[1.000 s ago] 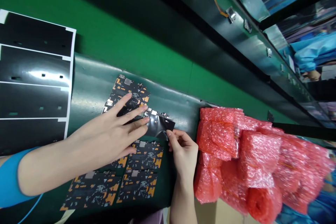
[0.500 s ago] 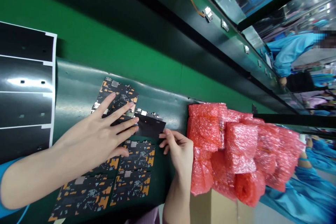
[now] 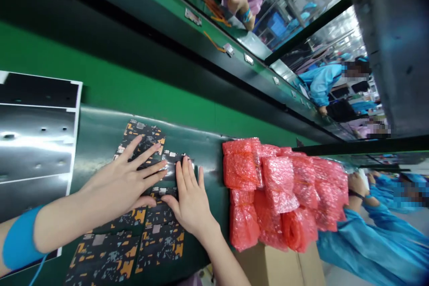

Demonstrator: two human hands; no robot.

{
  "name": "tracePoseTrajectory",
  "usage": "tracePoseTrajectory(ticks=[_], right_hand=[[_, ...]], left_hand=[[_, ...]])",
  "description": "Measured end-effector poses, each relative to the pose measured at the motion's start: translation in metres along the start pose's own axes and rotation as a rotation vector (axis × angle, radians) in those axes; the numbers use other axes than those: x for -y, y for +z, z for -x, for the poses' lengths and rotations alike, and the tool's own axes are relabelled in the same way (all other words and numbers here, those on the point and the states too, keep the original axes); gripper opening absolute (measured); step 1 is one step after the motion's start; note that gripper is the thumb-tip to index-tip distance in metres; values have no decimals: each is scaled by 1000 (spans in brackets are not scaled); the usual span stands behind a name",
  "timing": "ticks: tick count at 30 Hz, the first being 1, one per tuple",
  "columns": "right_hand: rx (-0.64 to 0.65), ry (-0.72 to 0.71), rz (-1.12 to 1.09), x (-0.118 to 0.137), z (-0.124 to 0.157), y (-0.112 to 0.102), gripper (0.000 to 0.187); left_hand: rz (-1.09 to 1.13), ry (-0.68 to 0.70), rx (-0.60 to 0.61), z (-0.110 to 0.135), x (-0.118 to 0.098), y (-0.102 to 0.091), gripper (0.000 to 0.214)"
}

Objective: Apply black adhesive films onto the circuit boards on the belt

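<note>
Fingers of the left hand (image 3: 129, 179) spread wide over a circuit board (image 3: 154, 135); at that hand's three o'clock lies black film (image 3: 170, 170), probably light, flexible, easily creased, best held by its edges. The right hand (image 3: 193, 205), earlier pinching the film's corner, now lies flat across it, fingers slightly parted.

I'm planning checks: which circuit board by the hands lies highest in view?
The circuit board under the index fingertip of the left hand; the others sit lower.
</note>
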State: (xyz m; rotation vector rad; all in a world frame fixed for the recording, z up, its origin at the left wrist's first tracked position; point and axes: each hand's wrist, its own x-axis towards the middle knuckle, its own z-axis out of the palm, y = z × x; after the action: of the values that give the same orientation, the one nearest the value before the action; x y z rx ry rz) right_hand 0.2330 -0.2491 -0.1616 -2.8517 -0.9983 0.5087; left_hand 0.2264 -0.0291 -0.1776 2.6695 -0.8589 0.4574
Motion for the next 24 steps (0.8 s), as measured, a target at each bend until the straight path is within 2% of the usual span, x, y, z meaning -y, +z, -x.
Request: tracePoseTrajectory(ticks=[3, 6, 8, 10, 12, 13, 15, 17, 18, 21, 24], right_hand=[[-17, 13, 38, -13, -12, -1, 83], [-68, 97, 42, -38, -53, -23, 79], [-120, 183, 17, -54, -92, -49, 69], [-199, 218, -1, -57, -127, -74, 67], [-298, 187, -18, -38, -154, -91, 65], [-335, 113, -35, -20, -165, -94, 63], [-348, -155, -91, 26, -182, -92, 59], [-256, -448, -153, 76, -197, -82, 59], [-221, -512, -188, 98, -204, -76, 61], [-189, -585, -248, 139, -215, -65, 55], [-214, -584, -322, 148, -208, -63, 39]], left_hand=[[-24, 24, -30, -4, -1, -9, 65], [-49, -26, -55, 3, 8, -37, 75], [-79, -164, -50, 18, 20, -63, 78], [-110, -355, -26, 40, 35, -88, 82], [-154, -536, -30, 63, 51, -106, 90], [-175, -605, -58, 74, 57, -111, 95], [-139, -759, -45, 88, 68, -114, 96], [-43, -896, -54, 95, 74, -108, 102], [-12, -956, -71, 97, 76, -104, 109], [28, -1084, -128, 102, 75, -92, 113], [136, -1219, -255, 107, 68, -91, 106]])
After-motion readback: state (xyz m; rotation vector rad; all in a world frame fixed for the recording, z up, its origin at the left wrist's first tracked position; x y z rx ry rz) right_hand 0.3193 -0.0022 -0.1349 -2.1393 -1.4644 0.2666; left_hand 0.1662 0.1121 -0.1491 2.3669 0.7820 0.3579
